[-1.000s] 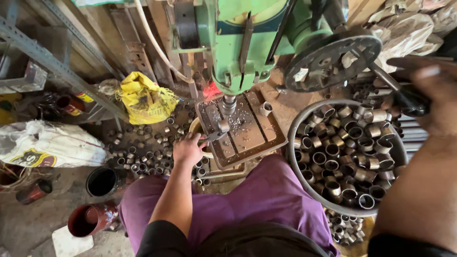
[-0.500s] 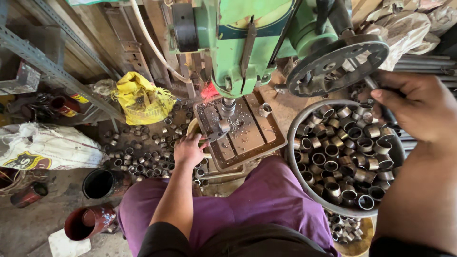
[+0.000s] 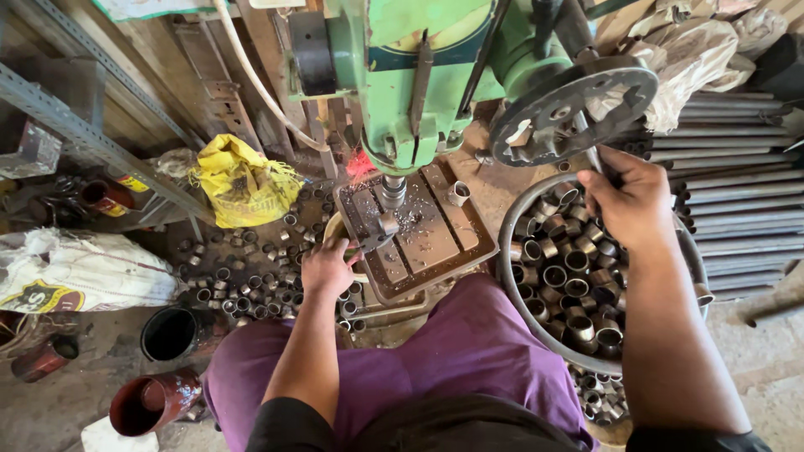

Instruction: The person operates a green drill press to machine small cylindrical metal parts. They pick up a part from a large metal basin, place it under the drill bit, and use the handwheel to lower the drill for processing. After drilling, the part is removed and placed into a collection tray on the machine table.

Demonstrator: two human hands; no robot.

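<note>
workshop | concrete floor [image 3: 50, 410] littered with metal rings [image 3: 243, 280] | slotted drill table [image 3: 435, 238]

A feed handle [image 3: 596, 159] of the green drill press [image 3: 419, 75] is gripped by the right hand [image 3: 630, 201]. A small ring [image 3: 387, 224] on the drill table [image 3: 427, 234] is steadied by the left hand [image 3: 328, 266]. Metal rings are heaped in a basin [image 3: 512, 289].

one green drill press [image 3: 419, 75], one yellow bag [image 3: 239, 184], two hands, countless metal rings [image 3: 569, 268]
</note>
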